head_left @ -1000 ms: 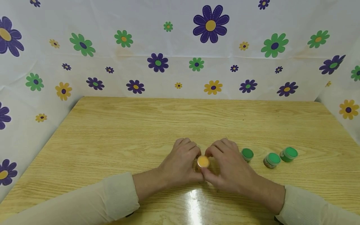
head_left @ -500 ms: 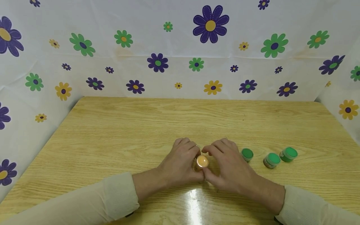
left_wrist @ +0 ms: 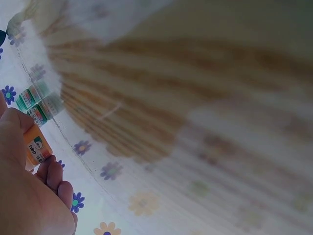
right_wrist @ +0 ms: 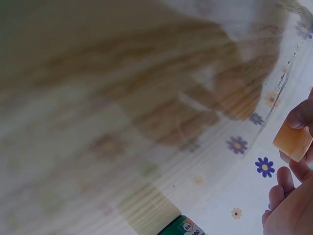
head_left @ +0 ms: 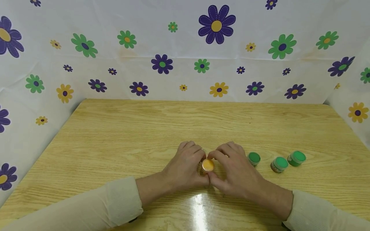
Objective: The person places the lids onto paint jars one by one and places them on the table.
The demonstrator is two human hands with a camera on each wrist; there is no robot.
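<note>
A small orange paint jar (head_left: 208, 165) with a yellow-orange top is held upright between both hands. My left hand (head_left: 185, 165) grips it from the left with curled fingers. On the other side, my right hand (head_left: 238, 168) has thumb and index finger at the rim of the top, pinching it. The jar's printed label (left_wrist: 36, 146) faces the left wrist view, where part of the left hand (left_wrist: 34, 191) shows. In the right wrist view, the jar's plain orange side (right_wrist: 289, 139) appears above the right hand (right_wrist: 296, 205).
To the right of my right hand stand three green paint jars: a dark one (head_left: 254, 158) closest to it, then a lighter jar (head_left: 279, 164) and another (head_left: 297, 158). The wooden table (head_left: 144, 128) meets a flower-patterned cloth (head_left: 185, 41) at the back.
The jar's top has shifted slightly to the left, and a glint on it came and went. My right index finger has moved a little along the rim; the left hand stays almost still.
</note>
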